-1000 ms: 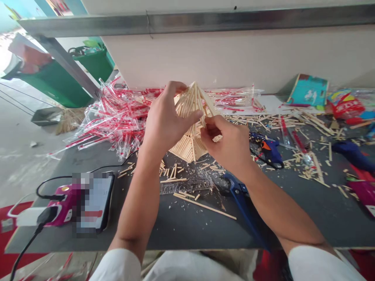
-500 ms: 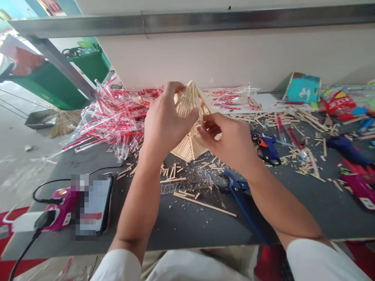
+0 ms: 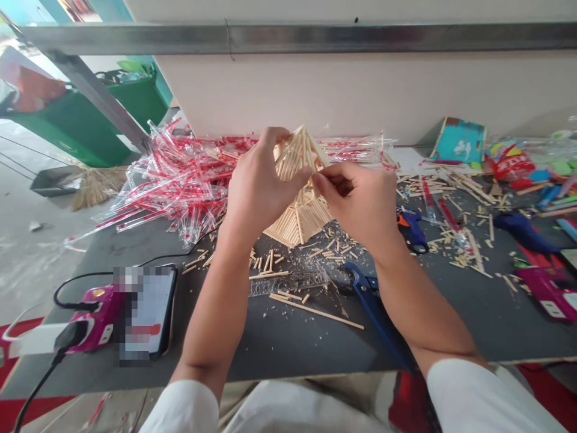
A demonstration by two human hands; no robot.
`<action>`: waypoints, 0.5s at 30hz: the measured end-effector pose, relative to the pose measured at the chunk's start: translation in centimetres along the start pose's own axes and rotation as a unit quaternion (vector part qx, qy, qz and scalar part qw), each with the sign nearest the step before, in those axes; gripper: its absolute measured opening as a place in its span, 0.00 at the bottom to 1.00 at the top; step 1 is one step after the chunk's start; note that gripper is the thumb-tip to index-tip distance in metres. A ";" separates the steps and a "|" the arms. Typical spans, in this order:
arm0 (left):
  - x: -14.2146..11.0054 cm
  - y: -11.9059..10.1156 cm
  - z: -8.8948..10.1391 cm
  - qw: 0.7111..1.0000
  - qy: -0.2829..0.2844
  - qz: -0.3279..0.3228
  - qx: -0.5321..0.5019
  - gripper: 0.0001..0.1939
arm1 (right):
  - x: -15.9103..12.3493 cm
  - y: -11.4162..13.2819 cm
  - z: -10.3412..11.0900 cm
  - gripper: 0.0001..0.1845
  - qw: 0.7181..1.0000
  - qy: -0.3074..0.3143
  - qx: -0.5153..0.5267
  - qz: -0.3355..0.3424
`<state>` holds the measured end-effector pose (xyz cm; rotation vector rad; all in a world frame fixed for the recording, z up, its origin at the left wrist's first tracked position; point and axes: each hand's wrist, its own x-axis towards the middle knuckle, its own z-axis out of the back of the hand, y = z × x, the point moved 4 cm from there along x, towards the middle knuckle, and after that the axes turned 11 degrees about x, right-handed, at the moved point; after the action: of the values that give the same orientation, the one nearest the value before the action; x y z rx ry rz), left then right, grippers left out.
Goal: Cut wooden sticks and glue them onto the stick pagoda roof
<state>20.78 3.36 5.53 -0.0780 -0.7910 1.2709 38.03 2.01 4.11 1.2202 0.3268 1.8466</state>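
Note:
A pale model tower of thin wooden sticks (image 3: pixel 297 224) stands at the middle of the dark table, with a pointed top and a wider sloping base. My left hand (image 3: pixel 259 180) is wrapped round the left side of its upper part, thumb across the front. On the right side of the pointed part, my right hand (image 3: pixel 360 198) has thumb and forefinger pinched together; whatever lies between them is hidden. Below the tower lie a clear plastic ruler (image 3: pixel 288 282), cut stick pieces and one long stick (image 3: pixel 322 311). A blue-handled cutter (image 3: pixel 374 313) rests beside my right forearm.
Red-and-clear plastic wrappers (image 3: pixel 180 180) are heaped at the left. A phone (image 3: pixel 151 313) and a purple power strip (image 3: pixel 97 313) lie front left. Blue glue guns (image 3: pixel 412 228) and stick scraps are on the right. A metal rail (image 3: pixel 288 39) crosses the wall behind.
My right hand has shifted slightly at the tower's right side, its fingers now more tightly pinched. My left hand keeps its hold. The view has turned slightly.

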 end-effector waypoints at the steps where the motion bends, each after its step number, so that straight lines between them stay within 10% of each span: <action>1: 0.0 0.0 0.0 1.000 0.004 -0.001 -0.001 0.24 | 0.0 0.0 -0.1 0.10 1.000 0.001 -0.002 0.004; 15: 0.3 0.5 -0.2 0.999 -0.003 -0.035 0.013 0.25 | 0.3 -0.4 -0.7 0.11 1.000 0.003 0.018 -0.003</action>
<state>20.49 3.84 5.31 -0.0248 -0.7760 1.2164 37.58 2.63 3.68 1.2386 0.3682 1.8466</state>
